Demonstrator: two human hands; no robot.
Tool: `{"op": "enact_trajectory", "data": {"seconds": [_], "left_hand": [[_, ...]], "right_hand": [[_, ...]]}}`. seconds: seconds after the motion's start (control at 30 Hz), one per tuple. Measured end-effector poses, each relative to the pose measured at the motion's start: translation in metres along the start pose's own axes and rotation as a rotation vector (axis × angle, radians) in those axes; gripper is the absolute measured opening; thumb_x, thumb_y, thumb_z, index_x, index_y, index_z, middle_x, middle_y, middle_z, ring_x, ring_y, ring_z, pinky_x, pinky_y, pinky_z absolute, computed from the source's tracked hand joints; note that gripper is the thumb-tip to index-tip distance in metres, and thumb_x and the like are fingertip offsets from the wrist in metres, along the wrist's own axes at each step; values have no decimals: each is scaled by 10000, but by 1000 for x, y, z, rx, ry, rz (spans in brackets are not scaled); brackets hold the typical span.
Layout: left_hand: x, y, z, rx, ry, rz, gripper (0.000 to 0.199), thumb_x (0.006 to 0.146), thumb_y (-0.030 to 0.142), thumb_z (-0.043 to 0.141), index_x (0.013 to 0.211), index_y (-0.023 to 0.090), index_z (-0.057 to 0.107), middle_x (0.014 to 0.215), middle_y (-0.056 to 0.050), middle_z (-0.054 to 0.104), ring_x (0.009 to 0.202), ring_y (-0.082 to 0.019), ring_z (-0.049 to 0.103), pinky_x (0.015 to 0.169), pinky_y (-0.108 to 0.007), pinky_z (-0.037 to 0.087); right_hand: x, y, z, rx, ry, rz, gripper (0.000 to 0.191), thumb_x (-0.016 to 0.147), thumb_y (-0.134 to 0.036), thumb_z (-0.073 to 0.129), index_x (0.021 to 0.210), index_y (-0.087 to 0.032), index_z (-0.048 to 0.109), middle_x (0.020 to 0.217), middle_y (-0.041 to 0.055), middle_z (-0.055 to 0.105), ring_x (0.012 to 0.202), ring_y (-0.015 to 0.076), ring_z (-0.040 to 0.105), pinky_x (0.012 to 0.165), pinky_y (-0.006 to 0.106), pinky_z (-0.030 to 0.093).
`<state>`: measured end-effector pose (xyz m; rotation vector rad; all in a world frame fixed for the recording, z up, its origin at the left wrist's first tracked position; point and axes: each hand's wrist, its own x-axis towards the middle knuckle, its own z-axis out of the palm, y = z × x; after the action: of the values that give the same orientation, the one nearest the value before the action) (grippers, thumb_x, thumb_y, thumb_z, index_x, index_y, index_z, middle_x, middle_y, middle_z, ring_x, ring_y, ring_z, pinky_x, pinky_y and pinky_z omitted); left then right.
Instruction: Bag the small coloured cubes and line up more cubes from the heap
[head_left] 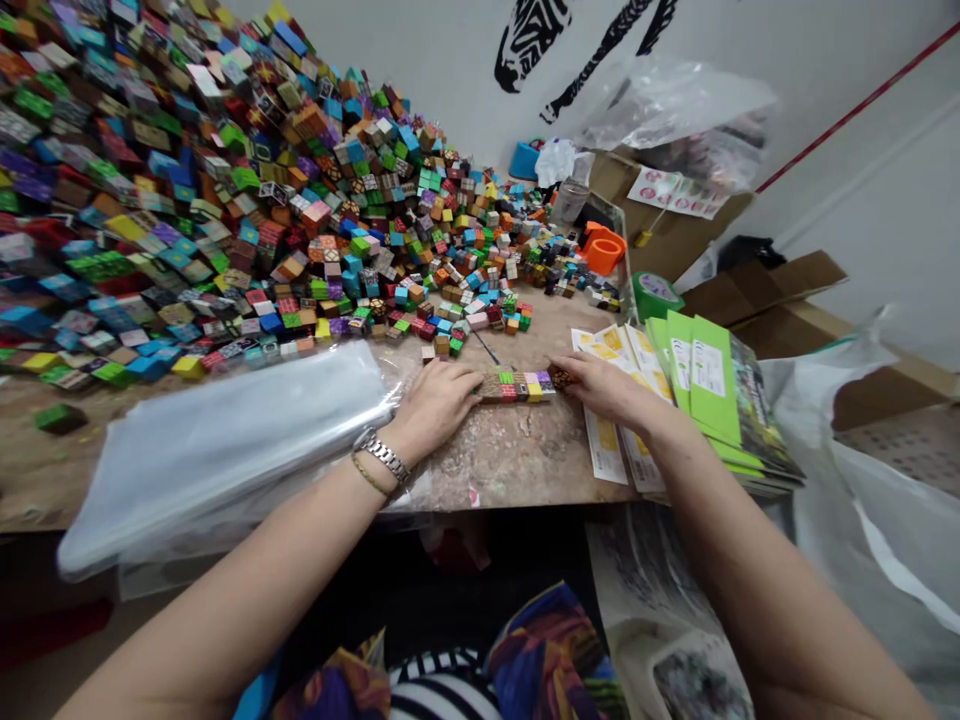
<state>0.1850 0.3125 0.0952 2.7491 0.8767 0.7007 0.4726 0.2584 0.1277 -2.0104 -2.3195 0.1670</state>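
A short double row of small coloured cubes (517, 387) lies on the worn table in front of me, with green, red, yellow, purple and wood-brown faces. At its left end, my left hand (436, 405) is closed, palm down, the fingertips against the cubes. My right hand (606, 388) pinches a dark brown patterned cube (560, 378) at the right end of the row. Whether that cube touches the row, I cannot tell. Just beyond my left fingers stand a few loose cubes (441, 346).
A huge heap of cubes (247, 200) covers the back left. Clear plastic bags (247, 420) lie at the left front edge. On the right are printed sheets (607, 447), green packets (712, 370), a green tape roll (655, 294), an orange holder (602, 250) and cardboard boxes (780, 290).
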Motion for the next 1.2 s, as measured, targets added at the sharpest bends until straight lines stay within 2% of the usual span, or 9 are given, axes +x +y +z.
{"op": "enact_trajectory", "data": {"seconds": [0.1, 0.37, 0.5, 0.57, 0.7, 0.83, 1.07, 1.2], "left_hand": [[0, 0, 0, 3, 3, 2, 209, 951, 227, 567, 1132, 186, 664, 1201, -79, 685, 1051, -241, 587, 960, -404, 490], [0, 0, 1, -6, 9, 1, 214, 957, 231, 555, 1136, 187, 664, 1186, -77, 692, 1031, -241, 584, 955, -411, 491], [0, 1, 1, 1, 12, 6, 215, 956, 236, 558, 1134, 185, 669, 1194, -76, 692, 1029, -245, 582, 951, -410, 495], [0, 1, 1, 8, 13, 11, 208, 957, 235, 556, 1122, 186, 672, 1186, -78, 692, 1023, -242, 586, 944, -409, 497], [0, 1, 1, 18, 10, 1, 208, 951, 238, 569, 1127, 187, 667, 1175, -81, 690, 1022, -240, 591, 947, -408, 496], [0, 0, 1, 17, -2, -3, 216, 958, 245, 556, 1134, 188, 665, 1187, -79, 685, 1044, -247, 582, 957, -410, 493], [1, -1, 1, 17, -6, 3, 215, 958, 237, 553, 1134, 188, 667, 1184, -86, 687, 1030, -242, 588, 948, -412, 493], [1, 0, 1, 6, -7, 2, 219, 956, 234, 558, 1138, 181, 666, 1181, -93, 690, 1035, -243, 597, 948, -417, 494]], "right_hand": [[-1, -5, -4, -11, -37, 34, 414, 866, -130, 541, 1253, -176, 679, 1205, 134, 701, 1081, 274, 673, 964, 393, 525], [-12, -12, 3, 99, 31, -53, 466, 850, -91, 542, 1295, -162, 656, 1246, 124, 692, 1138, 266, 651, 1010, 403, 503], [-15, -9, 9, 123, 83, 0, 529, 833, -119, 590, 1362, -146, 593, 1316, 136, 657, 1191, 274, 626, 1046, 415, 479], [-18, -10, 8, 117, 103, 45, 544, 815, -131, 625, 1357, -149, 589, 1299, 138, 665, 1169, 281, 637, 1017, 412, 494], [-23, -16, 1, 96, 89, 115, 319, 843, -153, 621, 1152, -180, 693, 1100, 109, 735, 994, 256, 685, 872, 361, 533], [-24, -22, -2, 53, 80, 156, 211, 884, -184, 612, 1070, -170, 711, 1054, 119, 742, 949, 256, 689, 836, 350, 526], [-25, -24, 5, -2, 101, 102, 298, 894, -150, 588, 1172, -170, 696, 1091, 115, 735, 993, 253, 686, 889, 347, 519], [-26, -23, 2, 8, 72, 92, 360, 879, -154, 600, 1229, -166, 685, 1157, 127, 728, 1036, 266, 686, 925, 360, 516]]}}
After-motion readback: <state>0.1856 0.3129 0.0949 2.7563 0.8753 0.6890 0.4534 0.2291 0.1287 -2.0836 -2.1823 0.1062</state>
